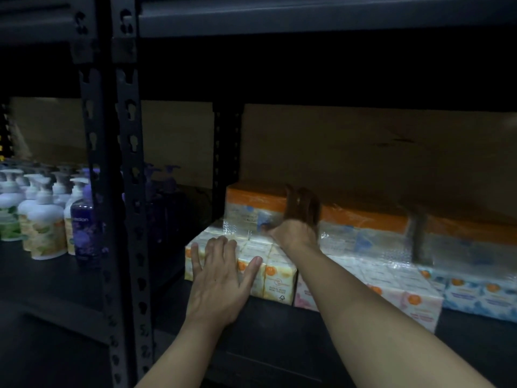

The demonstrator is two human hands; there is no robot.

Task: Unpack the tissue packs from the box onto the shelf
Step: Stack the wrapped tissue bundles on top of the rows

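Observation:
Tissue packs fill the dark shelf (251, 326) in two layers. My left hand (221, 278) lies flat with spread fingers against the front of a yellow tissue pack (275, 278) in the bottom row. My right hand (296, 219) reaches further in, its fingers wrapped over the right end of an orange-topped tissue pack (251, 203) that sits on the upper layer. More orange-topped packs (363, 222) run to the right. Pink (419, 303) and blue packs (481, 295) line the front row. The box is out of sight.
Black slotted uprights (128, 191) divide the shelving. Left of them stand several white and purple pump bottles (44, 219). Brown cardboard (363, 152) backs the shelf, and the shelf board above (307, 18) hangs low.

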